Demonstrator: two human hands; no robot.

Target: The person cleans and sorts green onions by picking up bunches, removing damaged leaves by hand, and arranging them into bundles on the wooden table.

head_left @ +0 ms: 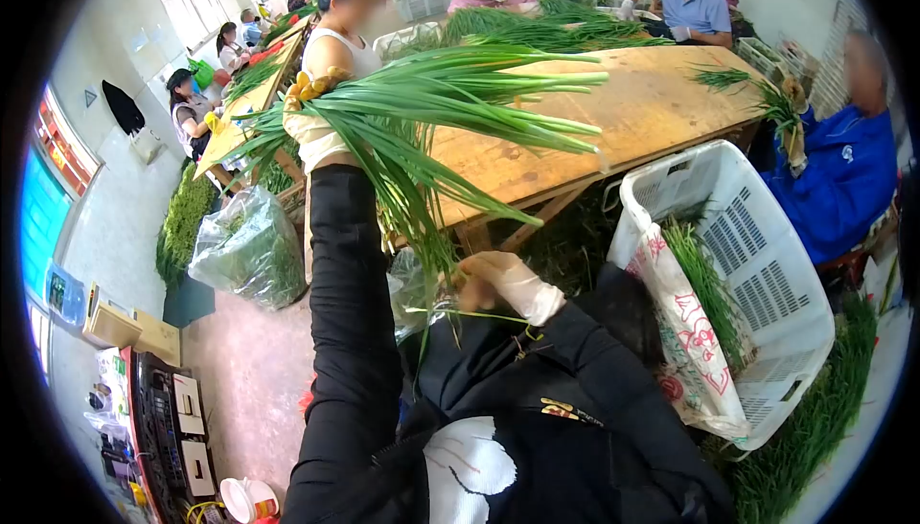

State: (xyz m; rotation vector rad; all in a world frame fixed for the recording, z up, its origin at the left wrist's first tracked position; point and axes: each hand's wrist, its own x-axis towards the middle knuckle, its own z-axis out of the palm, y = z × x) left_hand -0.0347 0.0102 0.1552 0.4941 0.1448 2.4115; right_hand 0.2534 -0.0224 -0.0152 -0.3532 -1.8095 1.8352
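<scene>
My left hand [314,120], in a pale glove with stained yellow-brown fingers, is raised over the near table edge. It is closed around a large bunch of garlic chives [460,102]; the pale stem ends point right and long green leaves droop below. Lower down, in front of my lap, is my right hand [513,284], also in a pale glove. Its fingers are curled in and partly blurred beside the hanging leaf tips. Thin loose leaves trail under it, and what lies between those fingers cannot be made out.
A white plastic crate [771,280] at my right holds chives [704,280] and a printed sack [692,328]. The wooden table [613,112] stands ahead. More chives [805,419] lie beside the crate. A person in blue [834,179] sits at right; a clear bag [251,254] sits left.
</scene>
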